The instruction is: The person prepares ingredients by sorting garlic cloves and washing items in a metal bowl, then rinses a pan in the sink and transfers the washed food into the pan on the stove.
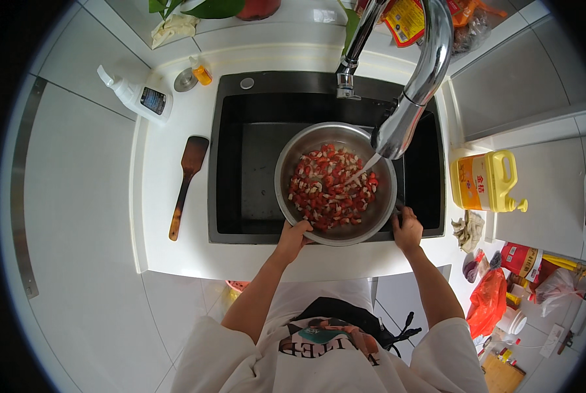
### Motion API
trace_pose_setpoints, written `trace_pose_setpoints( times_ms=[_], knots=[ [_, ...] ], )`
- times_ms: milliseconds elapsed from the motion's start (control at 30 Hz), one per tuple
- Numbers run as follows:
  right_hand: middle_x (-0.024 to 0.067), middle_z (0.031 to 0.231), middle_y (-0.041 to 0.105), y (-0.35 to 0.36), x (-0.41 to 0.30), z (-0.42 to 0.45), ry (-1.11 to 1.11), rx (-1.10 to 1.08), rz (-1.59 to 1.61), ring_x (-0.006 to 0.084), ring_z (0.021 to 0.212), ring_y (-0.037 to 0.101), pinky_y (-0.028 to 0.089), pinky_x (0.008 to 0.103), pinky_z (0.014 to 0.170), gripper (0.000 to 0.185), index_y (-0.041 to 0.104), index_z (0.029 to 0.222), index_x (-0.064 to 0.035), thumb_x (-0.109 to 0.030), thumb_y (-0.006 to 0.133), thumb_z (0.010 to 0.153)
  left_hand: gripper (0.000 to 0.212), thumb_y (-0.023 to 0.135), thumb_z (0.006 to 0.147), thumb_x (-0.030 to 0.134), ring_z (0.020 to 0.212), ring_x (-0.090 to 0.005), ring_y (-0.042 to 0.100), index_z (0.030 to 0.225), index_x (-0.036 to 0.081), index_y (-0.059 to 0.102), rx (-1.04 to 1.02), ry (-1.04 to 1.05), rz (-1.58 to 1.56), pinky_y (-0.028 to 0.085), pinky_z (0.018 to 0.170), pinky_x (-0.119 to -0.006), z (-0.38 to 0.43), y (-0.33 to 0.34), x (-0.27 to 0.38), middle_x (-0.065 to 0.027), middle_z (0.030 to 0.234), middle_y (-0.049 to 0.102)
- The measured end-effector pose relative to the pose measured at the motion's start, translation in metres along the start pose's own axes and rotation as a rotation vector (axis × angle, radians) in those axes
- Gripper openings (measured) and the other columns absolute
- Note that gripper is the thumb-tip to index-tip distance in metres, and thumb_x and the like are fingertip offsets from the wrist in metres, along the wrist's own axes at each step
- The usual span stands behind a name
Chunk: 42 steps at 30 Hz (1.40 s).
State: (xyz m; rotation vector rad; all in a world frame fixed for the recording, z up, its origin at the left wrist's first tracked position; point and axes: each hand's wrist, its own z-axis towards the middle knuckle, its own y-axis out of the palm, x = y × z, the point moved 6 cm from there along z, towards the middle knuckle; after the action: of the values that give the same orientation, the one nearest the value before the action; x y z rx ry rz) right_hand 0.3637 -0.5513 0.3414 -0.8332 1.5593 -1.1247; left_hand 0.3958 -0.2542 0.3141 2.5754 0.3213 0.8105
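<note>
A round stainless steel bowl [284, 182] sits over the black sink [261, 196], filled with many small red and white pieces of food [329, 186] that look like crayfish tails. Water runs into it from the chrome faucet [411, 103]. My left hand [294, 239] grips the bowl's near left rim. At the bowl's lower right side is my right hand [407, 228], its fingers curled by the rim and partly hidden; whether it grips the bowl I cannot tell.
A wooden spatula [188, 182] lies left of the sink, near a white spray bottle [148, 100]. To the right stand a yellow jug [487, 182] and a crumpled cloth [468, 231]. A red plastic bag [487, 299] and other packages are farther right.
</note>
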Motion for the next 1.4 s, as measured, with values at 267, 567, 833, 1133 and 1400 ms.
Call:
trace_pose_setpoints(
  times_ms=[267,567,833,1133,1400],
  knots=[
    [0.0147,0.094,0.057,-0.005,-0.001,-0.001,0.001,-0.008,0.01,0.0327,0.082,0.057,0.047,0.04,0.069,0.023,0.052,0.096,-0.0035,-0.017,0.054,0.077,0.039,0.049,0.075,0.002,0.09,-0.022,0.053,0.112,0.004,0.035,0.033,-0.058,0.133,0.049,0.076,-0.035,-0.001,-0.002,-0.003,-0.0093,0.102,0.046],
    [0.0148,0.094,0.058,-0.01,-0.004,-0.001,0.012,-0.033,0.121,0.0324,0.082,0.057,0.046,0.0387,0.07,0.029,0.051,0.101,-0.0037,-0.026,0.049,0.083,0.04,0.049,0.073,0.001,0.09,-0.0226,0.052,0.111,0.003,0.036,0.029,0.022,0.014,0.05,0.073,-0.036,-0.006,0.004,0.003,-0.0092,0.103,0.046],
    [0.0115,0.115,0.05,0.017,-0.036,0.017,0.423,-0.705,1.317,0.0216,0.106,0.05,0.043,0.0365,0.087,0.051,0.041,0.118,-0.0015,-0.033,0.058,0.081,0.053,0.043,0.073,-0.002,0.097,-0.0291,0.051,0.123,-0.001,0.025,-0.033,0.107,-0.067,0.049,0.08,-0.043,-0.002,0.005,0.004,-0.0161,0.115,0.042],
    [0.0163,0.11,0.048,0.02,-0.038,0.014,0.639,-0.939,1.601,0.0315,0.098,0.052,0.051,0.0456,0.078,0.049,0.035,0.118,-0.0013,0.001,0.049,0.072,0.047,0.045,0.074,0.003,0.096,-0.0313,0.052,0.118,-0.005,0.03,-0.029,0.085,-0.019,0.05,0.08,-0.041,-0.022,0.034,0.019,-0.0177,0.116,0.041],
    [0.0164,0.111,0.045,0.025,-0.038,0.022,0.625,-0.703,1.648,0.0326,0.096,0.052,0.052,0.0472,0.073,0.049,0.033,0.117,-0.0009,0.005,0.05,0.071,0.051,0.052,0.083,0.037,0.087,-0.0305,0.059,0.113,-0.003,0.047,0.526,0.628,0.98,0.045,0.07,-0.037,-0.036,0.036,0.062,-0.0212,0.095,0.06]
  ],
)
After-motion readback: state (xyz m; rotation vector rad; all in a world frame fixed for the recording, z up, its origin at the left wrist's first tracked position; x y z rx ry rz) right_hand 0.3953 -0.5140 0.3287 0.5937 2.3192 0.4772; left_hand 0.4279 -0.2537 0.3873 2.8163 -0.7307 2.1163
